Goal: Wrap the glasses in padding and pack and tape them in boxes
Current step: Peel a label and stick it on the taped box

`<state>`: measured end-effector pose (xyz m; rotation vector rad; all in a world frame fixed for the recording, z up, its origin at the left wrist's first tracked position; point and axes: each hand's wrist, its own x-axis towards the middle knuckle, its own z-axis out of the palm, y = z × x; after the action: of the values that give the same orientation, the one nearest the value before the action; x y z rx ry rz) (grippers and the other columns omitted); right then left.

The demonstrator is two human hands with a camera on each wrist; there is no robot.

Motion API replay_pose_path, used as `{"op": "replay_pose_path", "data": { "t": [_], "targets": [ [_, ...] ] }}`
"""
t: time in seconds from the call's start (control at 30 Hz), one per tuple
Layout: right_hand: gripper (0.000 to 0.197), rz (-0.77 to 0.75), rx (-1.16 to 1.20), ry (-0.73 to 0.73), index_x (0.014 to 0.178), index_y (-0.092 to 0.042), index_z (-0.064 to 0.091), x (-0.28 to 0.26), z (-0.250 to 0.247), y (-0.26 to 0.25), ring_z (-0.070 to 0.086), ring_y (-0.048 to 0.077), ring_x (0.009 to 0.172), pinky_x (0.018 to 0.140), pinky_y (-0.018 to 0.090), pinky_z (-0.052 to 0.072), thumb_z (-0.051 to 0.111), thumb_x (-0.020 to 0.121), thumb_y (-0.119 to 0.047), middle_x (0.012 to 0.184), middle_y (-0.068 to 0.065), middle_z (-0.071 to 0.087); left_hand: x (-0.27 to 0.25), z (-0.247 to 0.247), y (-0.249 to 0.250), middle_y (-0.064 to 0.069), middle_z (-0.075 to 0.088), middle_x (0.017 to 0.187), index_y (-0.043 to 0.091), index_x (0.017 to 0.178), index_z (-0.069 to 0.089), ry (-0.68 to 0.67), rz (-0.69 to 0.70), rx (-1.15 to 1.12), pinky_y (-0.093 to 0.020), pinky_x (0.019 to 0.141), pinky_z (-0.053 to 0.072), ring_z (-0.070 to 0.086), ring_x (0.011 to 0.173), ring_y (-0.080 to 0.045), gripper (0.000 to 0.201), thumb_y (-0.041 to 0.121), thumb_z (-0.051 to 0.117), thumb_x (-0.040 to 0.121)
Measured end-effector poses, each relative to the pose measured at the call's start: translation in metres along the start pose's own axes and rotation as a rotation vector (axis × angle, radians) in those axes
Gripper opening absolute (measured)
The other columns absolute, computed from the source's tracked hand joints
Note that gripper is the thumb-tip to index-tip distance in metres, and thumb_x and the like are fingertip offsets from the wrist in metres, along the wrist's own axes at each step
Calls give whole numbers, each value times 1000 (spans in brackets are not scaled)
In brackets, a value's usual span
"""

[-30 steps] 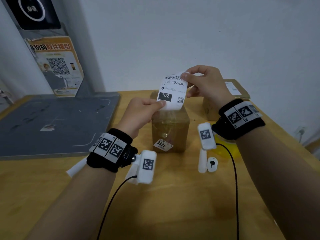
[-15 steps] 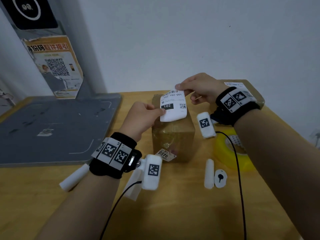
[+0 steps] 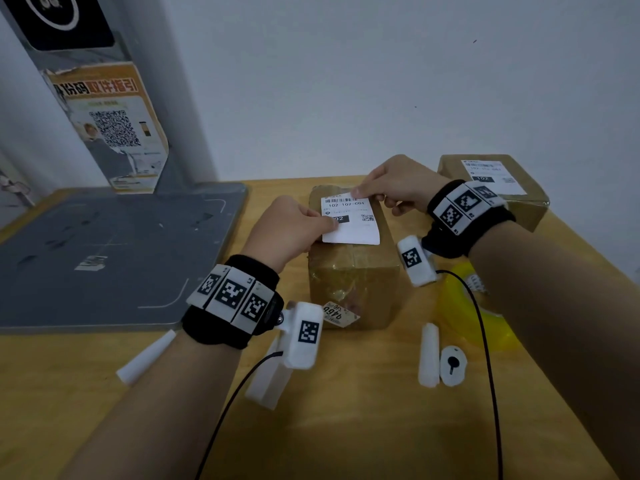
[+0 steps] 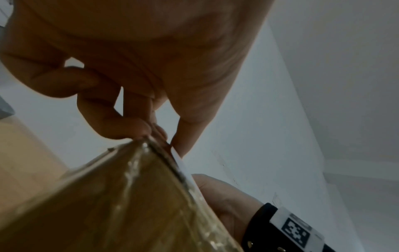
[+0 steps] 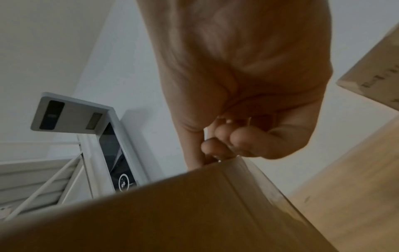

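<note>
A taped brown cardboard box (image 3: 353,282) stands on the wooden table (image 3: 346,427) in the head view. A white shipping label (image 3: 353,221) lies flat on its top. My left hand (image 3: 294,226) pinches the label's near left edge. My right hand (image 3: 391,185) pinches its far right corner. In the left wrist view my fingertips (image 4: 149,129) meet at the box's (image 4: 121,204) top edge, with the label's (image 4: 183,168) white edge showing. The right wrist view has my curled fingers (image 5: 218,146) at the box's (image 5: 172,213) upper rim.
A second labelled box (image 3: 498,188) stands at the back right. A yellow tape roll (image 3: 485,306) lies right of the box, partly under my right arm. White foam pieces (image 3: 428,355) and a small white holder (image 3: 453,365) lie in front. A grey scale platform (image 3: 104,258) fills the left.
Both hands have brought the label down from the air above the box onto its top face. The label now lies flat there.
</note>
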<state>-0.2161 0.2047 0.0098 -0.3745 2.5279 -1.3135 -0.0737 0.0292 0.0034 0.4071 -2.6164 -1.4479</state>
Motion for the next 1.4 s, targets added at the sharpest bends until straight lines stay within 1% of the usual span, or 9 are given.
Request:
{"op": "replay_pose_path", "data": {
  "t": [0.33, 0.43, 0.53, 0.73, 0.93, 1.03, 1.17, 1.3, 1.4],
  "targets": [
    [19, -90, -124, 45, 91, -6, 77, -7, 2, -1, 59, 13, 52, 48, 26, 55, 81, 89, -25, 69, 3, 66, 10, -7, 16, 3, 76, 87, 15, 97, 78, -119, -28, 221, -15, 42, 40, 53, 44, -3, 27, 41, 77, 88],
    [18, -91, -124, 45, 91, -6, 77, -8, 2, -2, 58, 13, 50, 48, 27, 56, 81, 89, -23, 67, 2, 66, 14, -6, 15, -2, 77, 88, 14, 90, 76, -139, -14, 251, -19, 49, 43, 53, 49, -8, 27, 41, 78, 88],
    [17, -115, -158, 47, 89, -8, 78, -9, 4, -2, 61, 15, 52, 50, 29, 57, 82, 88, -24, 67, 2, 67, 15, -6, 16, 0, 75, 84, 14, 90, 75, -150, -11, 286, -23, 57, 44, 54, 51, -10, 30, 44, 76, 89],
    [18, -99, -203, 17, 92, -14, 78, -9, 2, 1, 68, 16, 59, 53, 30, 60, 82, 87, -31, 76, 2, 70, 10, -17, 22, 8, 72, 62, 19, 97, 70, -362, -80, 382, -12, 36, 30, 55, 45, -4, 29, 48, 67, 96],
    [74, -82, -235, 22, 149, -15, 49, -14, -1, -4, 69, 21, 69, 58, 36, 63, 85, 85, -29, 100, 8, 72, 6, -20, 14, 9, 62, 58, 17, 78, 68, -286, -7, 287, -21, 49, 33, 51, 53, -9, 35, 50, 71, 91],
    [57, -216, -271, 87, 139, -20, 61, -28, -8, -3, 67, 17, 84, 69, 32, 59, 82, 88, -34, 105, -1, 69, 9, -20, 7, 6, 64, 76, 19, 86, 65, -84, 93, 119, -23, 53, 39, 54, 64, -11, 22, 39, 73, 92],
    [33, -394, -177, 61, 107, -30, 80, -59, -4, 2, 60, 5, 123, 110, 34, 41, 51, 106, -46, 123, -16, 72, 9, -14, 1, 11, 66, 104, 26, 101, 65, 7, 267, 30, -31, 78, 47, 61, 92, -10, 6, 24, 69, 96],
    [49, -405, -157, -74, 110, -28, 81, -89, 12, 11, 52, 0, 131, 111, 22, 31, 35, 111, -44, 137, -15, 65, 6, -8, -5, 15, 66, 120, 25, 112, 73, -148, 613, 134, -24, 99, 46, 57, 114, 5, 23, 17, 53, 105],
    [49, -367, -152, -112, 127, -27, 73, -94, 19, 20, 51, -14, 118, 100, 7, 31, 30, 112, -46, 135, -21, 61, 14, -10, -19, 18, 61, 137, 32, 135, 65, -330, 564, 174, -24, 109, 40, 52, 127, 5, 36, 31, 39, 111]
  ]
}}
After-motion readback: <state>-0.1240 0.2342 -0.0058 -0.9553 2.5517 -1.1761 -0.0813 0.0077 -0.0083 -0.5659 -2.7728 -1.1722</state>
